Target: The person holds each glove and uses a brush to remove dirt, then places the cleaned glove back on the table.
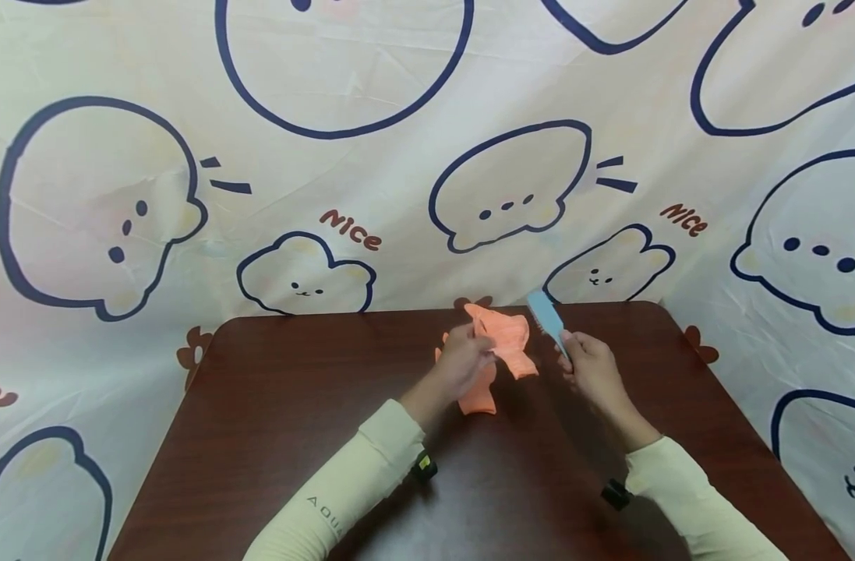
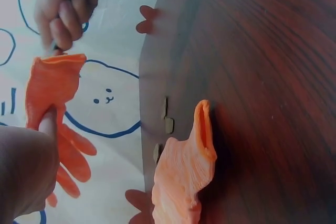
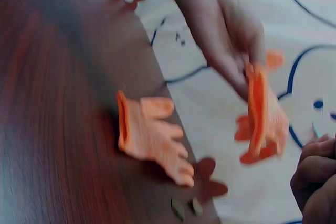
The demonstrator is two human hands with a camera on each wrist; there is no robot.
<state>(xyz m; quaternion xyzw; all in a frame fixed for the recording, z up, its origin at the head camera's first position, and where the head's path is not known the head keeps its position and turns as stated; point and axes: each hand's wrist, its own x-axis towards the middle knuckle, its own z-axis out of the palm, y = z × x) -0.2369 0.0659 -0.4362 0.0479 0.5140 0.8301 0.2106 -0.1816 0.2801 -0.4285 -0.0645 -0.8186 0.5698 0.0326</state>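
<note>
My left hand [image 1: 461,360] pinches an orange knitted glove [image 1: 510,333] and holds it up above the table. In the left wrist view, the thumb lies across the glove [image 2: 52,85], whose fingers hang loose below it. A second orange glove [image 3: 155,132] lies on the table under my left hand, its cuff opening plain in both wrist views. To the right, my right hand [image 1: 594,368] grips the handle of a light blue brush [image 1: 548,315], its bristles facing the held glove. The brush head is a short way from the glove. Most of the brush is hidden in the wrist views.
Small tan pieces [image 2: 169,125] lie on the dark brown wooden table [image 1: 294,405] near its far edge, beside the lying glove. A pale cloth backdrop [image 1: 399,179] with printed cartoon bears rises behind the table and along both sides.
</note>
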